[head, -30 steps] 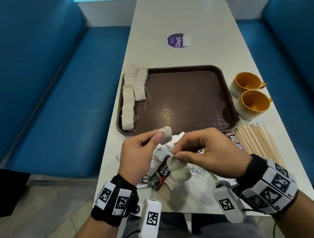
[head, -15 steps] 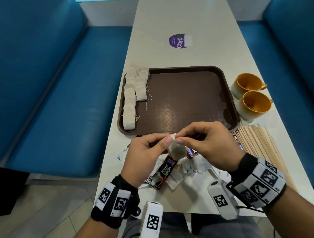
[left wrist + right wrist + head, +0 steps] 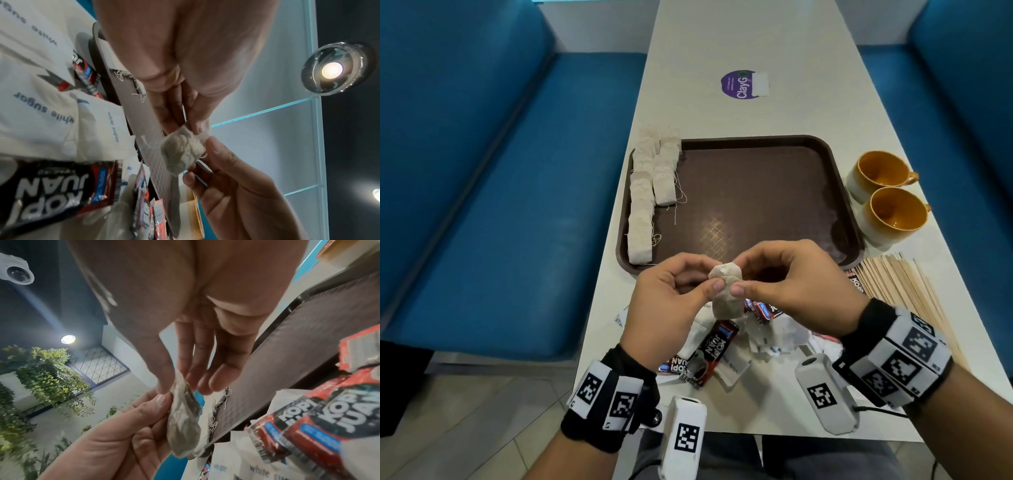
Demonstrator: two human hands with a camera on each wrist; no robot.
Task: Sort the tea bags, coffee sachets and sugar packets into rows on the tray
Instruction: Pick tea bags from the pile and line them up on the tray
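Both grips were clamped on one tea bag (image 3: 726, 292): the left hand (image 3: 671, 301) pinched its left upper edge between thumb and forefinger, and the right hand (image 3: 794, 284) pinched the right upper edge likewise. That bag hung in the air above the near rim of the brown tray (image 3: 756, 192), over a loose pile of coffee sachets (image 3: 714, 353) and white sugar packets (image 3: 774, 339) on the counter (image 3: 722, 41). Two rows of tea bags (image 3: 645, 202) lay along the tray's left side, strings trailing. Two orange cups (image 3: 887, 195) stood right of the tray, with wooden stirrers (image 3: 907, 287) lying nearer.
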